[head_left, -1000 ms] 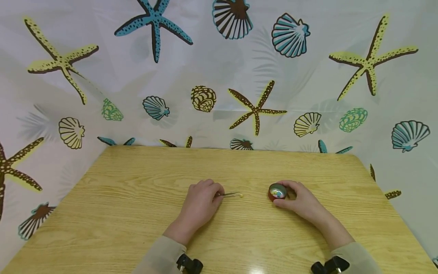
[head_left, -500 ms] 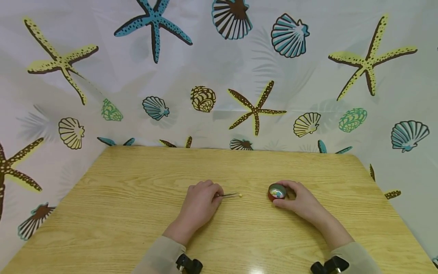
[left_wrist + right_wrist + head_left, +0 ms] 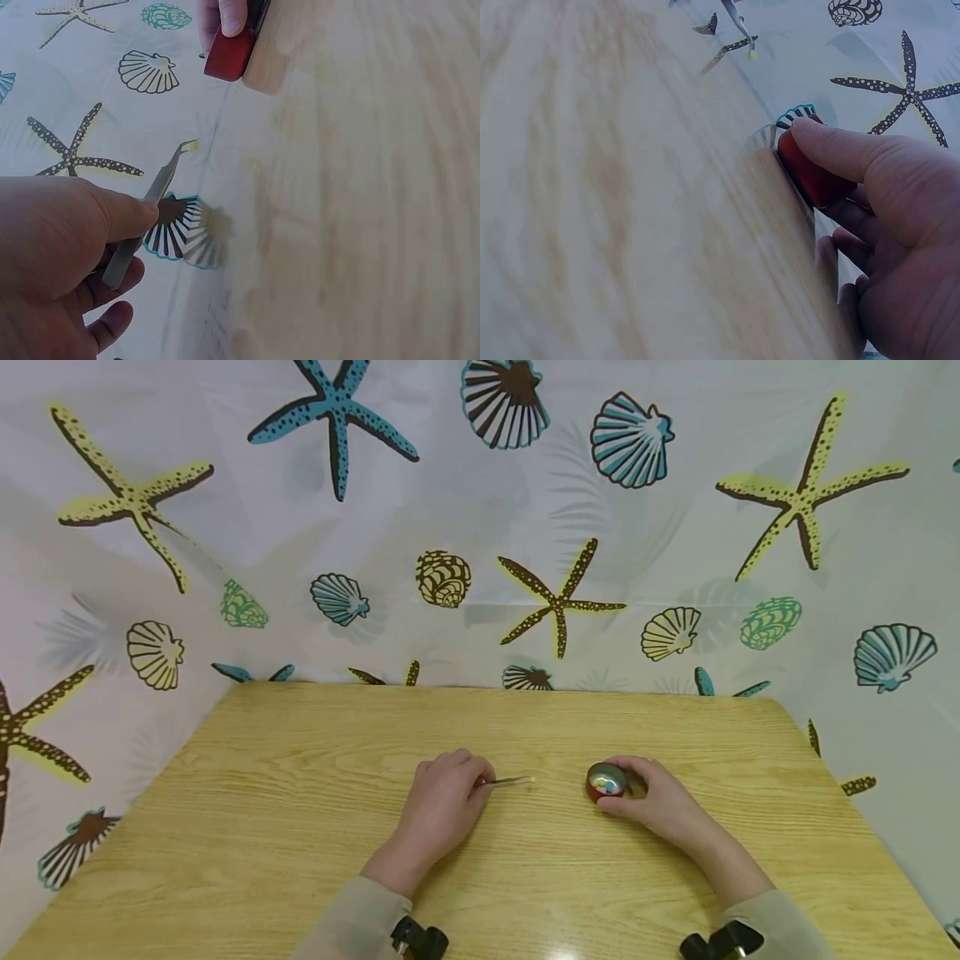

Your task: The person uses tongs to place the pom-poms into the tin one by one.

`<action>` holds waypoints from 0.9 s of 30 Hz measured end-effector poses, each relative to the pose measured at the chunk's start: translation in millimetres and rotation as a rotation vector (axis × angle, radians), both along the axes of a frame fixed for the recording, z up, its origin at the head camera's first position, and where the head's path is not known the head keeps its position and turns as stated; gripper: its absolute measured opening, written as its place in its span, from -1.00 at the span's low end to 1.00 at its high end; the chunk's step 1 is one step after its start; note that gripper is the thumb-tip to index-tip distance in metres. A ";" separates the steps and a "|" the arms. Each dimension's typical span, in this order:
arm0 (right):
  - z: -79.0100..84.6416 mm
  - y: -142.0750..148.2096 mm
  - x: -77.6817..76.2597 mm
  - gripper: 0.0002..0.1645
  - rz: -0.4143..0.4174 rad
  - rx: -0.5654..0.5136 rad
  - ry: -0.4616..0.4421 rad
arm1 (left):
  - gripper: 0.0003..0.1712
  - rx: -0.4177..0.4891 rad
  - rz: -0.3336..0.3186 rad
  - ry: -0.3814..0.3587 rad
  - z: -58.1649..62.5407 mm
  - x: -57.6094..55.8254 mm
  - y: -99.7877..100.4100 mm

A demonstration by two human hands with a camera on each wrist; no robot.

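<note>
My left hand (image 3: 442,802) pinches a pair of bent-tip metal tweezers (image 3: 147,214) between thumb and fingers. At the tweezers' tip, a tiny yellow piece (image 3: 193,145) shows; its exact kind is too small to tell. To the right, my right hand (image 3: 660,797) grips a small round tin (image 3: 604,783) by its side, thumb and fingers around the wall. Red outside and silvery inside, the tin has its open top toward the head camera, with several small coloured pieces inside. In the right wrist view only the red wall (image 3: 810,169) shows; the contents are hidden.
Both hands are over a light wooden table (image 3: 525,877). A white cloth (image 3: 480,502) printed with starfish and shells hangs behind it and along the sides. Black wrist mounts (image 3: 420,939) sit on both sleeves.
My left hand has shifted slightly, and the tweezers' tip has risen a little with the yellow piece; the tweezer arms look closer together. My right hand and the tin stay about still.
</note>
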State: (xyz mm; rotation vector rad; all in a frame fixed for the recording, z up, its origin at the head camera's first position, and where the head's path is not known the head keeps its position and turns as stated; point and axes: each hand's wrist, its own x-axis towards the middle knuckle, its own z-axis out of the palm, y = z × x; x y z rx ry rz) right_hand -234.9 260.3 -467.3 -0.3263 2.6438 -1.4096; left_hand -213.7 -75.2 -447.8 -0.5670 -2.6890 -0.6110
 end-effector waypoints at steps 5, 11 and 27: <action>0.6 -0.5 1.2 -0.15 0.003 -0.003 -0.008 | -0.92 0.021 -0.019 0.008 4.6 -2.2 9.0; 2.1 -1.6 2.3 -0.17 0.007 -0.015 -0.010 | -0.93 0.062 -0.041 -0.006 9.9 -3.2 22.9; 2.0 0.1 0.1 -0.19 -0.008 0.006 0.010 | -0.95 0.047 -0.063 -0.042 20.0 -8.4 63.2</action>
